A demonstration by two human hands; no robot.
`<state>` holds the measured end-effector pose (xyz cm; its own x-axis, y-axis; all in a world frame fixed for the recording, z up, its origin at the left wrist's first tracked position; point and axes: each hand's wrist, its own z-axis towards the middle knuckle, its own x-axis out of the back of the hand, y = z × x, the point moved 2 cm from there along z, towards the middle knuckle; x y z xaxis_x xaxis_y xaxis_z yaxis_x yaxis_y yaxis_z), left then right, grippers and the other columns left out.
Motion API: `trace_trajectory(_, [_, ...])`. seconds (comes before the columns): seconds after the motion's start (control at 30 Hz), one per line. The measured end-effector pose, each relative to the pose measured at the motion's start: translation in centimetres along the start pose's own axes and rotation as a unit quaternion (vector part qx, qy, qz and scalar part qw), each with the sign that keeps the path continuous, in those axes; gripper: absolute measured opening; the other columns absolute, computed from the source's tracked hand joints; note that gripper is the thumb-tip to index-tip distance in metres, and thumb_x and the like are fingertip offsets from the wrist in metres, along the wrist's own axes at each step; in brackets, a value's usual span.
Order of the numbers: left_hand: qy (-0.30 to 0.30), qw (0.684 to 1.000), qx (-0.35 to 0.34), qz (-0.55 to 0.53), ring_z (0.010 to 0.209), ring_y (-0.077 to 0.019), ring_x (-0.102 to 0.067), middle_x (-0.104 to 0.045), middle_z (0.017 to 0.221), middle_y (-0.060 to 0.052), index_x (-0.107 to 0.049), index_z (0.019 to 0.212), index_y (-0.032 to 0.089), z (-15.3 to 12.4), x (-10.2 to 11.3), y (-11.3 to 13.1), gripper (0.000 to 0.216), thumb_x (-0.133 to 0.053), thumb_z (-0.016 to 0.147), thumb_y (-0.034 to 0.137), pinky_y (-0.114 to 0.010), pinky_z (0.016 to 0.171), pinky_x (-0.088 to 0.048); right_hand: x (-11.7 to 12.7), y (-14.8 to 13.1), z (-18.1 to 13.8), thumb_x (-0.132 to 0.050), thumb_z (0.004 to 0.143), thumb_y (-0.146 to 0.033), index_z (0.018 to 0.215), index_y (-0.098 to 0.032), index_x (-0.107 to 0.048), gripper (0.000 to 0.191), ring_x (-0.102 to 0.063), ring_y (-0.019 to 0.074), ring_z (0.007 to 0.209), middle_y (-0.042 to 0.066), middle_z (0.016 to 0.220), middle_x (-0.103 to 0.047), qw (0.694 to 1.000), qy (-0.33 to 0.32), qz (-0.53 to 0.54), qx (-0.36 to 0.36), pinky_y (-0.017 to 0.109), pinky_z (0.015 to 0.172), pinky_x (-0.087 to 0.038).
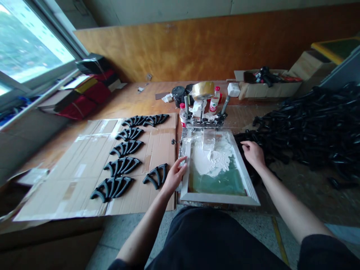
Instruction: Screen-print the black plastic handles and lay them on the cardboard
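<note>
A silk-screen frame (222, 198) with a metal border lies before me, thick white ink (208, 161) spread over the upper part of its green mesh (216, 183). My left hand (176, 174) is at the frame's left edge, fingers loosely extended and apart, holding nothing I can see. Beyond the right edge, my right hand (253, 154) has its fingers drawn together beside the near end of a pile of black curved plastic parts (303, 123). Whatever is between those fingertips is too small or hidden to make out. A clamp stand (204, 120) joins the frame's far side.
Left, a flattened cardboard sheet (81, 165) carries fanned rows of black curved parts (112, 187) and a smaller group (156, 176). Behind the frame stand a tape roll (203, 90), bottles (214, 100) and a dark tub (179, 96). An open carton (261, 91) sits back right.
</note>
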<state>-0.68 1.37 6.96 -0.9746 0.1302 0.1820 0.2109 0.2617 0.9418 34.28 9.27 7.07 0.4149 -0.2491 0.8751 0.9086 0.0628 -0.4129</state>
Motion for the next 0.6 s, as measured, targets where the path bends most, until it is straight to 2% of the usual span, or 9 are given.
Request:
trace_trajectory(0.07, [0.005,0.997,0.017,0.077,0.050,-0.0089,-0.041,-0.046,0.058,0.007,-0.042,0.143,0.022,0.5,-0.6,-2.3,0.065,-0.054,0.086,0.050,-0.019,0.050,-0.030,-0.2,-2.3,1.7,-0.056,0.085,-0.026,0.125,-0.016,-0.061,0.042,-0.059,0.0267,0.104,0.016,0.123,-0.057,0.999,0.028,-0.001,0.039,0.040,0.089,-0.048])
trace_trajectory(0.13, [0.011,0.987,0.024,0.159,0.053,-0.0098,-0.045,-0.048,0.058,0.007,-0.037,0.147,0.024,1.2,-1.0,-3.6,0.065,-0.051,0.087,0.045,-0.020,0.053,-0.032,-1.2,-6.1,2.9,-0.068,0.078,-0.028,0.131,-0.015,-0.055,0.056,-0.054,0.0291,0.114,0.017,0.136,-0.049,0.993,0.016,-0.018,0.115,0.041,0.094,-0.047])
trace_trajectory(0.2, [0.010,0.978,0.028,0.208,0.057,-0.0113,-0.049,-0.052,0.061,0.006,-0.036,0.148,0.024,1.7,-1.1,-4.2,0.064,-0.049,0.088,0.043,-0.021,0.056,-0.033,-2.6,-9.6,3.3,-0.072,0.075,-0.028,0.123,-0.017,-0.059,0.051,-0.055,0.0292,0.112,0.014,0.126,-0.057,0.985,-0.046,-0.046,0.162,0.040,0.091,-0.047])
trace_trajectory(0.27, [0.008,0.975,0.030,0.220,0.060,-0.0126,-0.052,-0.055,0.065,0.004,-0.037,0.147,0.025,2.0,-1.1,-4.5,0.063,-0.048,0.088,0.045,-0.022,0.057,-0.034,-3.8,-11.7,2.4,-0.069,0.078,-0.026,0.106,-0.019,-0.065,0.029,-0.060,0.0266,0.099,0.009,0.103,-0.066,0.976,-0.126,-0.064,0.167,0.036,0.083,-0.047])
trace_trajectory(0.33, [0.009,0.976,0.027,0.217,0.063,-0.0135,-0.053,-0.057,0.068,0.003,-0.039,0.146,0.026,2.0,-1.0,-4.8,0.063,-0.047,0.088,0.049,-0.022,0.058,-0.035,-4.3,-12.4,0.4,-0.062,0.083,-0.021,0.095,-0.020,-0.066,0.013,-0.062,0.0235,0.090,0.006,0.091,-0.068,0.963,-0.183,-0.062,0.188,0.032,0.076,-0.046])
trace_trajectory(0.4, [0.012,0.978,0.025,0.207,0.064,-0.0141,-0.054,-0.058,0.070,0.003,-0.040,0.145,0.026,2.0,-0.9,-5.0,0.064,-0.047,0.088,0.052,-0.023,0.059,-0.036,-4.0,-12.0,-2.0,-0.055,0.084,-0.013,0.093,-0.021,-0.067,0.017,-0.062,0.0211,0.088,0.005,0.091,-0.068,0.944,-0.211,-0.042,0.251,0.029,0.074,-0.044])
trace_trajectory(0.5, [0.018,0.981,0.026,0.192,0.065,-0.0146,-0.055,-0.060,0.073,0.002,-0.042,0.145,0.026,1.9,-1.0,-5.5,0.064,-0.046,0.088,0.053,-0.023,0.059,-0.036,-2.8,-11.2,-4.6,-0.050,0.078,-0.003,0.094,-0.022,-0.067,0.031,-0.061,0.0185,0.090,0.003,0.095,-0.069,0.898,-0.252,-0.004,0.362,0.026,0.074,-0.043])
trace_trajectory(0.57, [0.021,0.982,0.026,0.185,0.065,-0.0145,-0.055,-0.060,0.074,0.001,-0.042,0.145,0.025,2.0,-1.1,-5.7,0.063,-0.047,0.087,0.053,-0.023,0.059,-0.037,-2.1,-11.0,-4.7,-0.053,0.075,-0.003,0.091,-0.024,-0.068,0.030,-0.062,0.0175,0.086,0.000,0.091,-0.069,0.880,-0.283,0.005,0.383,0.025,0.071,-0.043])
trace_trajectory(0.6, [0.022,0.983,0.025,0.183,0.065,-0.0144,-0.055,-0.061,0.075,0.001,-0.042,0.145,0.025,2.0,-1.1,-5.7,0.063,-0.047,0.087,0.052,-0.023,0.060,-0.037,-2.0,-11.0,-4.4,-0.055,0.075,-0.005,0.088,-0.025,-0.068,0.028,-0.062,0.0173,0.084,-0.001,0.088,-0.069,0.881,-0.288,0.004,0.374,0.025,0.069,-0.042])
